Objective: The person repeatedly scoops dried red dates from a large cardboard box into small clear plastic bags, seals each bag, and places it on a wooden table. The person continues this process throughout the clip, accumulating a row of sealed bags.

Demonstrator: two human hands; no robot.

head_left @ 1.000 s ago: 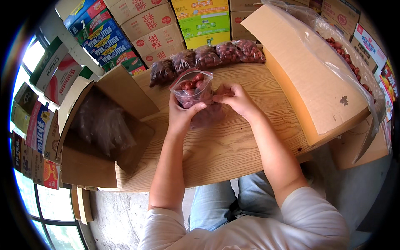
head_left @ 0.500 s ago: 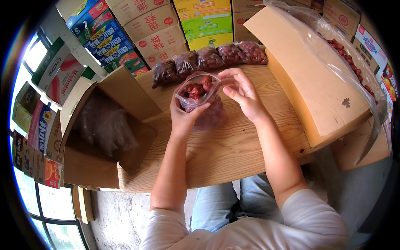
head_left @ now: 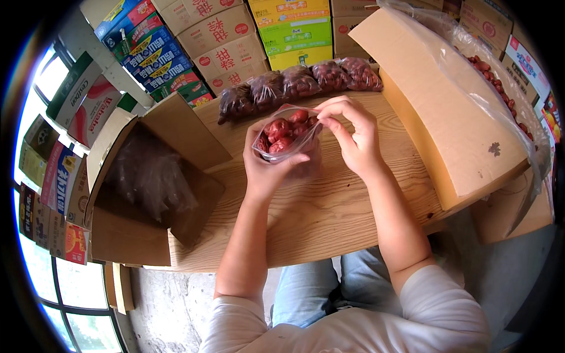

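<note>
A clear plastic bag (head_left: 303, 166) full of dark red dried dates (head_left: 281, 130) stands above the wooden table with its mouth gaping towards me. My left hand (head_left: 263, 163) wraps round the bag's left side, its thumb lying along the front below the rim. At the right edge of the mouth, my right hand (head_left: 352, 130) pinches the plastic rim between thumb and fingertips. Behind the bag, several filled bags of dates (head_left: 298, 82) lie in a row across the far side of the table.
On the left, an open cardboard box (head_left: 126, 235) holds loose clear plastic bags (head_left: 159, 182). To the right stands a large carton (head_left: 441, 112) lined with plastic, with loose dates (head_left: 500, 88) inside. Stacked cartons (head_left: 223, 38) rise behind the wooden table (head_left: 329, 217).
My right hand has closed from spread fingers to a pinch on the bag's right rim. The bag's mouth has tipped more towards me, showing more dates.
</note>
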